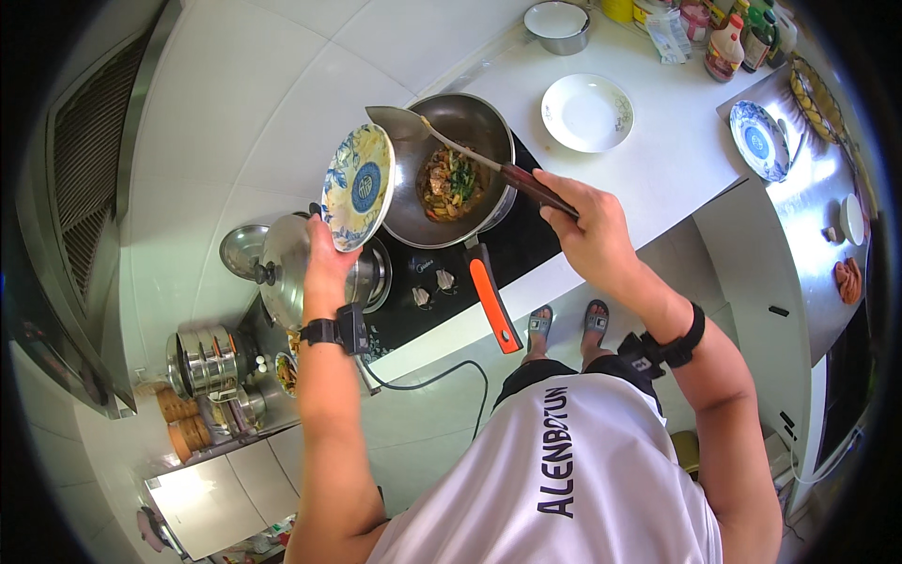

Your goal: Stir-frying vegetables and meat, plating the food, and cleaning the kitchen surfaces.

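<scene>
My left hand (329, 247) grips the rim of a blue-and-white patterned plate (340, 185), tilted beside the wok, its face smeared with yellowish residue. In my right hand (588, 225) is the dark wooden handle of a metal wok spatula (461, 146); its blade is raised over the wok's left rim, near the plate. Cooked food with green leaves and brown pieces (451, 182) lies in the wok (406, 201). The wok sits on a black glass hob (525, 211), its orange-and-black handle (489, 299) pointing towards me.
Steel pots with a domed lid (285, 264) stand left of the wok. A white plate (587, 113) and a metal bowl (557, 42) are on the counter (655, 169). Sauce bottles (724, 53) stand at the back right, with another patterned plate (754, 142) nearby. Stacked steamers (206, 359) are at the left.
</scene>
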The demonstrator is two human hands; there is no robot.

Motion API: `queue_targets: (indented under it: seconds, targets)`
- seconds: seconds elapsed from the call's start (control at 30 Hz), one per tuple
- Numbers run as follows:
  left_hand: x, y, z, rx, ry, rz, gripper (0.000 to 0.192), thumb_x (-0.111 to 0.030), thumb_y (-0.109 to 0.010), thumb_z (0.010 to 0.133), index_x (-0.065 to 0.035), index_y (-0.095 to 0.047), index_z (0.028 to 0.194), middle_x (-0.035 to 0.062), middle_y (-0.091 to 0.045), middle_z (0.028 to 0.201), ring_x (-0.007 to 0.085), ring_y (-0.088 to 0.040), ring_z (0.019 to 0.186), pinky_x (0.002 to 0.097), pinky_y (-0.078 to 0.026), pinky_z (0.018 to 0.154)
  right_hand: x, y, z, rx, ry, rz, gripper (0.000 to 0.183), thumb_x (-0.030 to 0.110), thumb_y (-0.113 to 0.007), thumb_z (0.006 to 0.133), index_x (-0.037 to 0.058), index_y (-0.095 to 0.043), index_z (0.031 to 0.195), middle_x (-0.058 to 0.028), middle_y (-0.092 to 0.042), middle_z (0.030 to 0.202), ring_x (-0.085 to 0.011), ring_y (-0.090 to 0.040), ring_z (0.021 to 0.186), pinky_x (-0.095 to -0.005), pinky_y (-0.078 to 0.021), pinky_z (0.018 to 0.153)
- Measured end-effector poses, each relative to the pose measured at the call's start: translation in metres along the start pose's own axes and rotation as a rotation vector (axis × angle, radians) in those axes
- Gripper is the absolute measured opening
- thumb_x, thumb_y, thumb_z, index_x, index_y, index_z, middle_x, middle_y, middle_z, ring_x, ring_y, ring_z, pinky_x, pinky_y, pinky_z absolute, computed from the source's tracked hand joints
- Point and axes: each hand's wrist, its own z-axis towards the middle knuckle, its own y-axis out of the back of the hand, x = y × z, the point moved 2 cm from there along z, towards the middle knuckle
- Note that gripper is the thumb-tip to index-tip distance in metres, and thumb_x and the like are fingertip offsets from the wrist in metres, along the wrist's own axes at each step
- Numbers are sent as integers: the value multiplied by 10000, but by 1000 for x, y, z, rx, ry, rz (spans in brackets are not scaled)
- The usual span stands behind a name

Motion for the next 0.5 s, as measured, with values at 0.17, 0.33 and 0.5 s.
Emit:
queue_targets:
  seconds: [0.17,0.33,0.5]
  targets:
    - [21,61,-15,126,-684,1081,317,-221,-428,1026,-13,-444,1264,115,-571,1194,260,-581,1098,385,-531,929,3,-11,12,111,-21,-110,400,-15,-635,812,-7,-618,1212,-231,-661,906,-344,-617,695,-360,-498,682]
    - [23,17,-60,40,-191,82,382,-317,-432,1029,-40,-462,1291,91,-580,1235,263,-589,1111,417,-517,954,-8,-8,13,122,-75,-171,335,11,-629,801,7,-637,1136,-231,-649,867,-404,-610,747,-427,-493,690]
    - [47,52,-49,67,-84,-209,485,-466,-395,1011,-105,-515,1312,89,-586,1318,287,-565,1205,470,-482,982,-11,-20,24,187,-86,-224,273,38,-610,810,23,-638,1081,-235,-647,881,-446,-600,817,-483,-490,714]
